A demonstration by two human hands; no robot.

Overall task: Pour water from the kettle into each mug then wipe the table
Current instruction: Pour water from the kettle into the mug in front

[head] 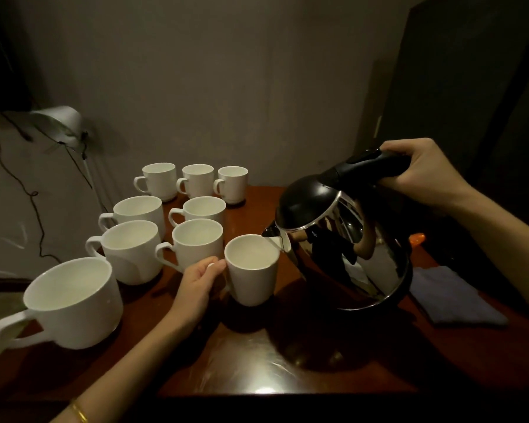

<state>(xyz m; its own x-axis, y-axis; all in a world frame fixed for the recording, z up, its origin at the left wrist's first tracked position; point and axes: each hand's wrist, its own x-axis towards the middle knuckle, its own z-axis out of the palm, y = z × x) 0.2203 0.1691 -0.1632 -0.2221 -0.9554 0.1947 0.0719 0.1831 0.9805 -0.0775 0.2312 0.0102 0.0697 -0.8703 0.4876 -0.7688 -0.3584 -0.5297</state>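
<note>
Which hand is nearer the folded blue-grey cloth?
Right. The right hand grips the kettle handle above the cloth; the left hand holds a mug across the table.

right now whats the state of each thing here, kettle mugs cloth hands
kettle: lifted, tilted, spout over the mug's rim
mug: upright on the table, water level unclear
other eight mugs: upright, untouched
cloth: lying flat, unused
left hand: grips the mug's handle
right hand: grips the kettle's handle
</note>
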